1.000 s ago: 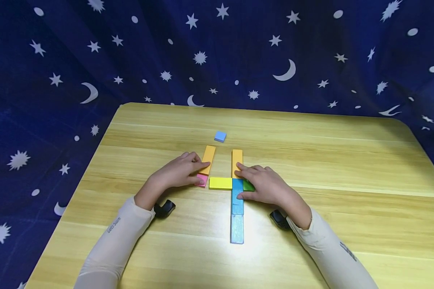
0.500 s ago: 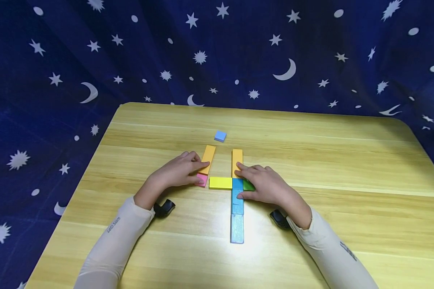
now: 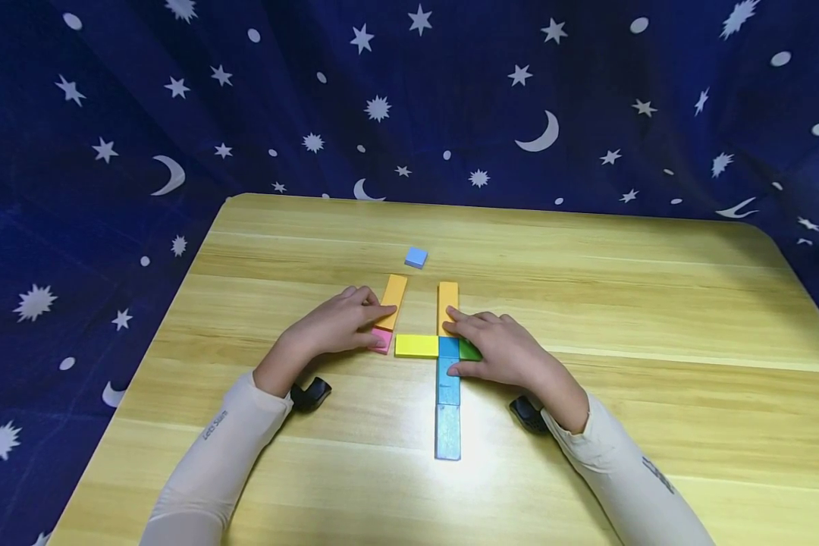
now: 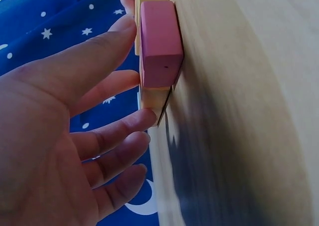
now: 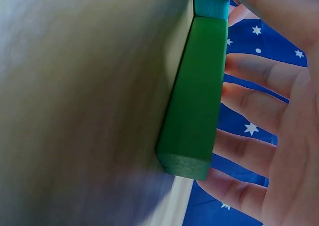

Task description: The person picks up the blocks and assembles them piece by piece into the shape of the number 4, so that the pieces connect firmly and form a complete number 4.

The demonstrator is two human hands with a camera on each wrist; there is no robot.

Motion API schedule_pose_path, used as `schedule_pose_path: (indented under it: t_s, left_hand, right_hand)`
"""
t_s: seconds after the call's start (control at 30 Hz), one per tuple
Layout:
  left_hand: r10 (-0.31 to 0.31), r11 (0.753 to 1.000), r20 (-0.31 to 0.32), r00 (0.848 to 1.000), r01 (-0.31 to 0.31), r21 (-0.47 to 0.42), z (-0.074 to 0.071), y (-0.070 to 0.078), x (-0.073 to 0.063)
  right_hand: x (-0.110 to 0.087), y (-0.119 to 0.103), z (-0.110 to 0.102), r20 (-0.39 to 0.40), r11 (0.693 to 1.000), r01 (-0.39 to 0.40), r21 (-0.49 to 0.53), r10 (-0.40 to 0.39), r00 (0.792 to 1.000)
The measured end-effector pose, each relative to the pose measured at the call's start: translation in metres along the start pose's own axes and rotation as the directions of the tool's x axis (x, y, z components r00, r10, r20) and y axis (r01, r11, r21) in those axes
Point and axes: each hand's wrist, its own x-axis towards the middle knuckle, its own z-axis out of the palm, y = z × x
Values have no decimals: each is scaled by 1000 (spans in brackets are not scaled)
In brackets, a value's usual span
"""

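My left hand (image 3: 337,322) lies over the left end of the blocks, its index fingertip on a slanted orange block (image 3: 394,292) and its thumb on a small pink block (image 3: 384,336). In the left wrist view the pink block (image 4: 162,31) shows its end face beside the thumb, the other fingers spread. My right hand (image 3: 494,345) spreads over a cross of blocks, fingertips on an upright orange block (image 3: 447,292) and thumb at a blue block (image 3: 448,390). Under its palm sits a green block (image 5: 197,91), partly hidden in the head view. A yellow block (image 3: 416,346) forms the cross's left arm.
A small light-blue block (image 3: 416,256) lies alone farther back. Another blue block (image 3: 447,432) ends the cross toward me. All rest on a wooden table (image 3: 621,303), with a dark blue star-patterned cloth (image 3: 450,91) behind and at the left.
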Motion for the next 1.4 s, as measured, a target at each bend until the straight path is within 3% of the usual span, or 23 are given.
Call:
schedule_pose_path:
  t_s: [0.1,0.3,0.43,0.57,0.87,1.1,1.4]
  left_hand:
    - [8,1000,-32,999,-8,-5,-3,0,-2]
    - [-39,998,-99,994,33,-53,-15,-8,1]
    - [-11,999,-119,993,6,-42,-25,-12,21]
    - [10,999,-95,995,-14,-32,-34,-10,47]
    - [-45,999,-78,996,47,22,-35,-7,97]
    - [-152,986,-62,986,156,61,-31,-4,118]
    - [-198,970,-29,980,200,137,-31,2,133]
  right_hand:
    - [0,0,0,-5,1000,1,2,-1,1000]
    - [0,0,2,3,1000,13,12,-13,1000]
    - [-1,0,3,-5,1000,16,15,-16,1000]
    - [-2,1,4,-8,1000,14,7,-14,1000]
    - [-3,1,5,-10,1000,13,19,-12,1000]
    - [-4,0,4,-7,1000,15,4,-15,1000]
    - [-7,0,-1,-4,1000,9,-2,-9,1000]
